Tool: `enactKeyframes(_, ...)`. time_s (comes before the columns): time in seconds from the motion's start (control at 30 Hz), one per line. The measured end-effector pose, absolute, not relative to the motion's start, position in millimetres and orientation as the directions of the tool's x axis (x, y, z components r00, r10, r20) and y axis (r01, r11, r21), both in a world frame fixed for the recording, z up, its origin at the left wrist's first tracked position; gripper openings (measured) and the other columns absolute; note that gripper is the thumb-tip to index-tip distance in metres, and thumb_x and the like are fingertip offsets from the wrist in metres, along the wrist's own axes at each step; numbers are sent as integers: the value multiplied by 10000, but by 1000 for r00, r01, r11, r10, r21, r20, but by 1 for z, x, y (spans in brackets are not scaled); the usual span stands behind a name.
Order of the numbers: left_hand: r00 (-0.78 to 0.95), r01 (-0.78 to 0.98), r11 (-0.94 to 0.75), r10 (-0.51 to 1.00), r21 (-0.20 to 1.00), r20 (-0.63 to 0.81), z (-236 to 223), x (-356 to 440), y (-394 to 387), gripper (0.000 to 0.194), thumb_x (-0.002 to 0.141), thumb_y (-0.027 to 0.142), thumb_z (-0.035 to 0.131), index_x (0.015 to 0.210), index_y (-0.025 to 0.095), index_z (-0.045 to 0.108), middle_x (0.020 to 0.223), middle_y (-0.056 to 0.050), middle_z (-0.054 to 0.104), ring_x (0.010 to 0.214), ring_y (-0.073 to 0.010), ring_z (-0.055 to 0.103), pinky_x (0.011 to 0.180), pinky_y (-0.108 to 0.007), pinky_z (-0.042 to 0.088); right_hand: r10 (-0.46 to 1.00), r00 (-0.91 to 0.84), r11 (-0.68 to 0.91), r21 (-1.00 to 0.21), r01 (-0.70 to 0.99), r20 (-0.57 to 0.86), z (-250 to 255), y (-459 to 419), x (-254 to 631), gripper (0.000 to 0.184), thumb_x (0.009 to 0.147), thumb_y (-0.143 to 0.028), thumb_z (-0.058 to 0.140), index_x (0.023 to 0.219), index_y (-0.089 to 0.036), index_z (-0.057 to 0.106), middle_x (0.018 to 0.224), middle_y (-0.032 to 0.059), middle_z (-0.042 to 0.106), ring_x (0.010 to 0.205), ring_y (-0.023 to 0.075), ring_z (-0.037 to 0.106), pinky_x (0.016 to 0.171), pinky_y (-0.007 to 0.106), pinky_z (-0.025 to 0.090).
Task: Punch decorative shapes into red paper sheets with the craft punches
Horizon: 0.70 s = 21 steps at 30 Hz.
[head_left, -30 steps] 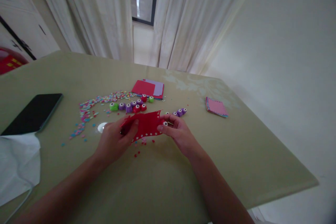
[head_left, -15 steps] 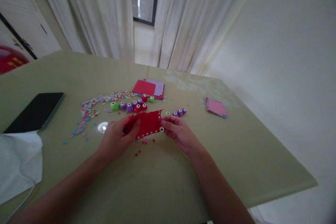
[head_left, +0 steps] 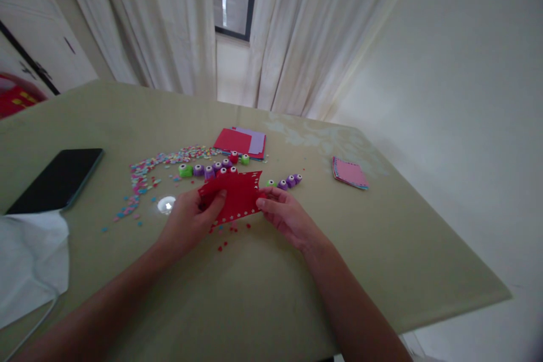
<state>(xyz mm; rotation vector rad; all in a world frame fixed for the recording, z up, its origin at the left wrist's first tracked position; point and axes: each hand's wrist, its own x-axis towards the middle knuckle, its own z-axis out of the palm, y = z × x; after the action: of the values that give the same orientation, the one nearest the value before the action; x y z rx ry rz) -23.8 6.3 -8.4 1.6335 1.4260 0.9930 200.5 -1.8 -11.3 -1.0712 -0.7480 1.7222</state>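
Observation:
My left hand is closed on a red card, its thumb on the face and the fingers hidden behind. Small star-shaped holes run along the card's lower and right edges. At the card's right edge, my right hand pinches a small red paper punch, mostly covered by the fingers. Below the card lie a few red paper bits. Just beyond it stand purple punches with eye-like white tops, along with red ones and a green punch.
More purple punches stand behind my right hand. Colourful paper confetti curves across the left. Stacked cards lie at the back, pink cards at right. A black tablet and white cloth-like sheet lie at left.
The card has risen and tilted to show more of its face. The punch's eye-like white spot, visible before at the card's lower right corner, no longer shows; my right fingers have shifted slightly left.

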Motion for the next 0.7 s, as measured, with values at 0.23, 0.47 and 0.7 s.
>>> enactKeyframes(0.23,79,423,-92,995,902,64,-6,-23,6,416,862,556,580,742,183,717,584,-3,629,506,-165,497,451,-253,351,920,-133,-391,-865,-315,-368,-12,0,202,433,561,-390,1043,884,-214,816,792,-27,741,596,80,505,563,242,344)
enactKeyframes(0.47,88,383,-79,995,920,49,-6,-24,5,423,868,559,592,812,164,736,645,-18,683,527,-167,533,473,-249,390,927,-135,-373,-883,-283,-349,-12,-1,201,441,549,-413,1033,901,-231,840,891,4,786,738,129,614,665,259,420)
enactKeyframes(0.7,80,380,-75,996,922,48,-3,-22,5,422,855,567,599,782,174,736,637,-22,694,534,-179,551,471,-250,402,920,-133,-392,-877,-278,-369,-14,-1,201,456,568,-397,1033,928,-212,824,919,18,792,757,143,659,642,254,429)
